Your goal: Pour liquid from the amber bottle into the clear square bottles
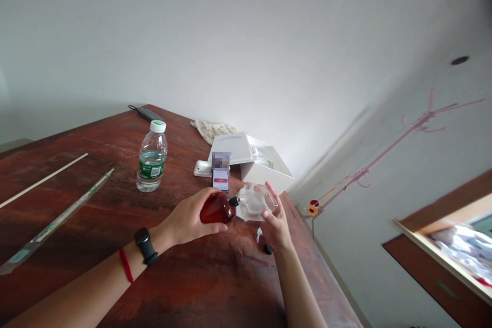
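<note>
My left hand (196, 215), with a dark watch and a red cord at the wrist, is wrapped round an amber bottle (215, 208). The bottle is tipped on its side, its dark neck pointing right. In my right hand (275, 223) is a clear, square-sided container (257, 201), gripped between thumb and fingers. The amber bottle's neck meets the left end of this container; whether they touch or one sits inside the other, I cannot tell. Below them on the table lie a black cap (268, 249) and a small clear-and-white piece (259, 234), partly beside my right wrist.
On the dark red wooden table (184, 277) stands a water bottle (151, 159). A phone (220, 171) leans against an open white box (265, 171). A cloth (213, 129) lies behind. Thin sticks (44, 180) lie left. A pink coat stand (380, 156) is at the right.
</note>
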Available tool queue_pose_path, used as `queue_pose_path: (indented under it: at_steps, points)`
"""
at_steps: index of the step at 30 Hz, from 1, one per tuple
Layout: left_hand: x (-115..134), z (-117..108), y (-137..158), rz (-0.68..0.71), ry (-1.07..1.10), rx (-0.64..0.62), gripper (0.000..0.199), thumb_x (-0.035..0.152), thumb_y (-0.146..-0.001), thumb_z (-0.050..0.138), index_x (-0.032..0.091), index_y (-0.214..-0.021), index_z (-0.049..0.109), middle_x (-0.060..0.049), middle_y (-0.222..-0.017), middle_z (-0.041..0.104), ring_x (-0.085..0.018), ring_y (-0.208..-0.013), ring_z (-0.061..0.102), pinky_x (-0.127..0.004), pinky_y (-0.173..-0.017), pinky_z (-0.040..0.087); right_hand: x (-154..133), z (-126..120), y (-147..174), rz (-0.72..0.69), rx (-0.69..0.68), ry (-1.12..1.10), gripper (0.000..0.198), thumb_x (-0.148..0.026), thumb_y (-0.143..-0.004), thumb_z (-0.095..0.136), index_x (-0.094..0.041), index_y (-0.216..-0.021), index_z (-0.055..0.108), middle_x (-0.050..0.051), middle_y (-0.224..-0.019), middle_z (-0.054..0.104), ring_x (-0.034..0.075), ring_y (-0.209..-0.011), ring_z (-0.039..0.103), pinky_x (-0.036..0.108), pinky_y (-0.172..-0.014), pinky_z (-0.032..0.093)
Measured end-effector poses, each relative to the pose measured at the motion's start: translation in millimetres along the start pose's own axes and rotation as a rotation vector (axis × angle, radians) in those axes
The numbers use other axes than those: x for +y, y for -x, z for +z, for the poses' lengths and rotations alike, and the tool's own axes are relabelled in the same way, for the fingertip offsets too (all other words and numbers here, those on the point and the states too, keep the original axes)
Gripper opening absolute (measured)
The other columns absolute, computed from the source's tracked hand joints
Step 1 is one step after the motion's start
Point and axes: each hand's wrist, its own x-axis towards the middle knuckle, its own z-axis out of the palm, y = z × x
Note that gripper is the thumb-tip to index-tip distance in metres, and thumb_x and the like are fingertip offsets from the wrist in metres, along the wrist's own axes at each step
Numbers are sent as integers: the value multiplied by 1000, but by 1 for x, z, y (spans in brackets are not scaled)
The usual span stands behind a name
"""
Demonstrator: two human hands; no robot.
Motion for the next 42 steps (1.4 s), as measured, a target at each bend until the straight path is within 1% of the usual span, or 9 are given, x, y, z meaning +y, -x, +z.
queue_pose_path:
  at_steps: [5, 11, 15, 23, 29, 37, 42]
  points:
    - [0, 0, 0, -9, -4, -8, 76, 62, -79, 89, 25, -138, 57, -13, -138, 73, -38, -122, 73, -50, -105, 57, 2, -4, 0, 9, -10, -20, 82, -26, -69, 100, -34, -144, 68, 7, -142, 77, 29, -125, 75, 41, -101, 65]
    - [0, 0, -1, -3, -7, -7, 77, 65, -79, 87, 25, -137, 58, -12, -137, 74, -38, -121, 73, -50, -104, 57, 3, -5, 0, 2, -3, 2, 83, -29, -69, 100, -34, -145, 68, 9, -142, 76, 32, -126, 75, 48, -101, 66]
    - [0, 0, -1, 5, -8, -13, 78, 65, -79, 87, 23, -137, 57, -13, -137, 73, -38, -121, 73, -51, -105, 57, 4, -6, 0, -6, -19, -2, 83, -29, -71, 99, -35, -147, 66, 9, -144, 75, 31, -129, 74, 47, -104, 64]
    - [-1, 0, 0, 13, -14, -6, 76, 64, -79, 88, 25, -137, 58, -13, -136, 73, -37, -121, 73, -49, -104, 58, 6, -10, -1, -12, -9, 7, 92, -32, -71, 99, -33, -155, 60, 13, -148, 73, 36, -131, 72, 55, -109, 60]
    - [1, 0, -1, 17, -13, -8, 76, 64, -79, 88, 25, -136, 57, -12, -135, 74, -37, -120, 74, -48, -105, 58, 7, -10, -1, -10, -35, -1, 90, -33, -75, 97, -35, -156, 59, 11, -148, 73, 33, -134, 71, 53, -113, 58]
    - [3, -1, -1, 10, -11, -18, 75, 62, -79, 88, 25, -136, 58, -12, -136, 74, -37, -120, 74, -50, -106, 57, 7, -9, -1, -26, -24, 26, 87, -37, -74, 97, -34, -153, 61, 10, -146, 74, 34, -132, 72, 54, -112, 58]
    - [3, -1, 0, -6, -13, -23, 74, 60, -79, 89, 24, -136, 57, -13, -137, 73, -38, -122, 73, -49, -104, 58, 8, -9, 0, -23, 10, 39, 92, -40, -73, 97, -34, -156, 58, 12, -146, 74, 36, -132, 71, 58, -112, 57]
